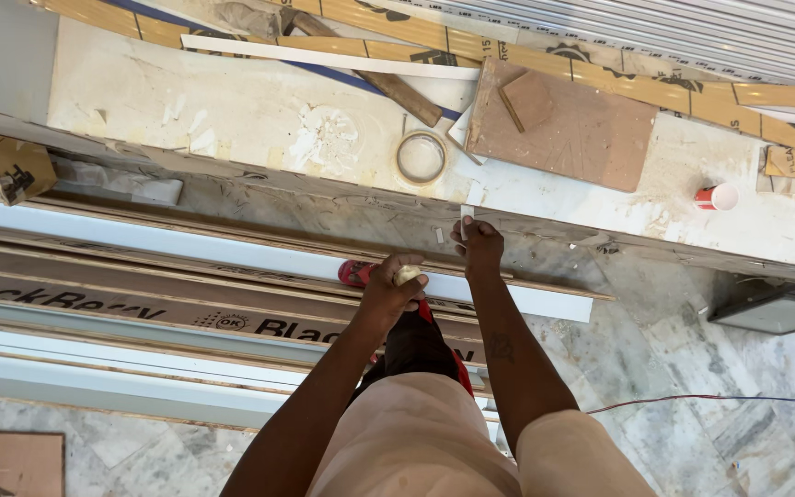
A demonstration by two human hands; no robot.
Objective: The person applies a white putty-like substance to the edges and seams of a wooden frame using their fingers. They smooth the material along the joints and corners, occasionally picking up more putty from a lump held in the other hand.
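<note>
White tape strip [466, 217] pinched by right hand [478, 245], left hand [394, 287] gripping roll [408, 274]

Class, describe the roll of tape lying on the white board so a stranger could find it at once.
Start at the long white board across the top. Left of the brown square panel lies the roll of tape. It is the only ring there, pale, flat, with board showing through its centre.

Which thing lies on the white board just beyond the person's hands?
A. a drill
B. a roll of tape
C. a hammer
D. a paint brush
B: a roll of tape lies flat on the white board, a little beyond the left hand and the right hand, which work at the long strips below.
</note>
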